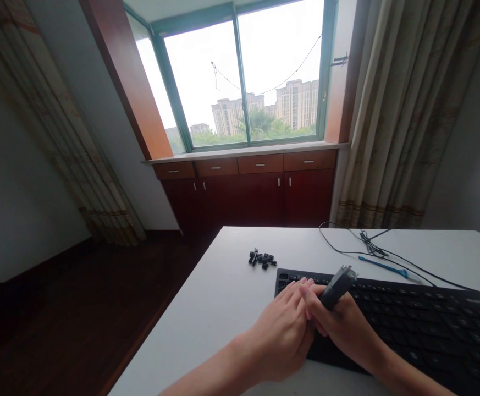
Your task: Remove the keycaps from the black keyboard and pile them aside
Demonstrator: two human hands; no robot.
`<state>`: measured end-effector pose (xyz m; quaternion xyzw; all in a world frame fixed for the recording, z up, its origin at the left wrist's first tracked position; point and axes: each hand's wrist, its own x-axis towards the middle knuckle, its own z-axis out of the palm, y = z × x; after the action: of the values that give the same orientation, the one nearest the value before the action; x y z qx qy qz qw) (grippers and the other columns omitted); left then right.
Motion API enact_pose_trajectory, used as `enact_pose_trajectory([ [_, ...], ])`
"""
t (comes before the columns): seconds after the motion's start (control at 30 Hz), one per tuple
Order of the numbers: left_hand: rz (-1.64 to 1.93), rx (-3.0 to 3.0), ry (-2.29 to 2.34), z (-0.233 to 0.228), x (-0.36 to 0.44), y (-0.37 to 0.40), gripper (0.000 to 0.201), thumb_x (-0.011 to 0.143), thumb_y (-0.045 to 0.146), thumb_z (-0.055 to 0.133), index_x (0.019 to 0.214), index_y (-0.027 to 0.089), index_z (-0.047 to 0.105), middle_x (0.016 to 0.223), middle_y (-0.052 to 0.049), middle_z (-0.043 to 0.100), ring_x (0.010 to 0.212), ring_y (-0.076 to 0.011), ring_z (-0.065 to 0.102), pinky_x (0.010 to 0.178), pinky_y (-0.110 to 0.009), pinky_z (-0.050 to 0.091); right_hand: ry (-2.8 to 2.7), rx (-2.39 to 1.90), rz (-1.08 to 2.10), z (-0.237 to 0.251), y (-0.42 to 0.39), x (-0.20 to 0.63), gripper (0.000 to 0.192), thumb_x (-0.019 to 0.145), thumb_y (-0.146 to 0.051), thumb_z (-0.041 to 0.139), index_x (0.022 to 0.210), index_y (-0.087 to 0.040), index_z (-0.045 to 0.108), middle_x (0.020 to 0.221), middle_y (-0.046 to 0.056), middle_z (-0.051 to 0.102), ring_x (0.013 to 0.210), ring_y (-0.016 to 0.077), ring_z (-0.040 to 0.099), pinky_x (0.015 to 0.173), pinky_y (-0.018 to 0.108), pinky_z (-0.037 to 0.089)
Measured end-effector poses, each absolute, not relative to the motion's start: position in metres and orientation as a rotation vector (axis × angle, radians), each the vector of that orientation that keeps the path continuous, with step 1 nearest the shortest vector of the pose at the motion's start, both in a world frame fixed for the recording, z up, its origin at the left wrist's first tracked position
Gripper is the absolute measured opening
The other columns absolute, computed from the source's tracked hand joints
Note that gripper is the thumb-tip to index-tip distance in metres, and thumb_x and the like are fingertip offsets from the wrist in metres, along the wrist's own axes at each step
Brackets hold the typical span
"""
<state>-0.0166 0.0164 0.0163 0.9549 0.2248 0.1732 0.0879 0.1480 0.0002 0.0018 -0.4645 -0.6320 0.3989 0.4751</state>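
I judge I'm mid-way through pulling keycaps: my right hand pinches a grey puller upright over the keyboard near its left end, at 6 o'clock on the counter. My left hand rests flat, fingers together, against the right. Loose keycaps lie at 11 o'clock from it. Next calls for seating the puller squarely on one key.

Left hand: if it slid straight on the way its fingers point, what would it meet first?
Probably the keyboard: the left hand points up-right at its near-left corner, beside the right hand holding a grey tool. Depth is unclear.
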Motion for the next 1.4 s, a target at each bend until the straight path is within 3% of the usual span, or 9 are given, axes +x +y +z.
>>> enact_pose_trajectory([
  [0.27, 0.507, 2.825, 0.668, 0.0196, -0.0160, 0.0154, 0.027, 0.100, 0.018, 0.035, 0.116, 0.012, 0.057, 0.152, -0.016, 0.043, 0.146, -0.0265, 0.037, 0.128, -0.043, 0.021, -1.542, -1.137, 0.971, 0.0001, 0.0016, 0.1484, 0.049, 0.099, -0.052, 0.049, 0.062, -0.019, 0.052, 0.047, -0.005, 0.045, 0.044, 0.0111, 0.043, 0.046, 0.023, 0.036],
  [0.53, 0.502, 2.798, 0.672, 0.0180, -0.0161, 0.0166, 0.042, 0.097, 0.015, 0.040, 0.138, 0.012, 0.043, 0.158, -0.014, 0.037, 0.149, -0.0273, 0.032, 0.128, -0.043, 0.022, -1.528, -1.125, 0.975, 0.0005, 0.0008, 0.1482, 0.051, 0.098, -0.054, 0.049, 0.061, -0.019, 0.051, 0.046, -0.005, 0.044, 0.043, 0.0111, 0.042, 0.046, 0.024, 0.037],
  [0.7, 0.512, 2.806, 0.655, 0.0141, -0.0170, 0.0177, 0.033, 0.096, 0.016, 0.040, 0.128, 0.013, 0.050, 0.160, -0.013, 0.033, 0.149, -0.0293, 0.031, 0.128, -0.045, 0.022, -1.532, -1.119, 0.989, 0.0006, 0.0005, 0.1486, 0.050, 0.098, -0.053, 0.050, 0.061, -0.019, 0.051, 0.047, -0.004, 0.045, 0.044, 0.0112, 0.043, 0.047, 0.024, 0.038],
  [0.8, 0.506, 2.803, 0.654, 0.0154, -0.0167, 0.0171, 0.034, 0.097, 0.016, 0.038, 0.129, 0.013, 0.050, 0.160, -0.013, 0.034, 0.149, -0.0290, 0.031, 0.127, -0.047, 0.024, -1.538, -1.118, 0.973, 0.0003, 0.0010, 0.1491, 0.050, 0.098, -0.052, 0.051, 0.060, -0.020, 0.050, 0.047, -0.005, 0.045, 0.044, 0.0111, 0.044, 0.048, 0.024, 0.040],
  [1.03, 0.506, 2.764, 0.683, 0.0195, -0.0153, 0.0162, 0.051, 0.096, 0.015, 0.039, 0.147, 0.013, 0.032, 0.157, -0.013, 0.039, 0.148, -0.0270, 0.034, 0.127, -0.046, 0.026, -1.522, -1.103, 0.965, 0.0016, 0.0012, 0.1485, 0.047, 0.097, -0.048, 0.054, 0.059, -0.020, 0.051, 0.046, -0.005, 0.046, 0.043, 0.0113, 0.045, 0.049, 0.024, 0.041],
  [1.4, 0.496, 2.795, 0.688, 0.0172, -0.0159, 0.0165, 0.051, 0.098, 0.017, 0.038, 0.149, 0.014, 0.031, 0.156, -0.018, 0.041, 0.149, -0.0288, 0.033, 0.125, -0.050, 0.028, -1.540, -1.108, 0.958, 0.0001, 0.0008, 0.1486, 0.051, 0.098, -0.053, 0.051, 0.059, -0.020, 0.051, 0.047, -0.004, 0.046, 0.044, 0.0114, 0.045, 0.049, 0.024, 0.041],
])
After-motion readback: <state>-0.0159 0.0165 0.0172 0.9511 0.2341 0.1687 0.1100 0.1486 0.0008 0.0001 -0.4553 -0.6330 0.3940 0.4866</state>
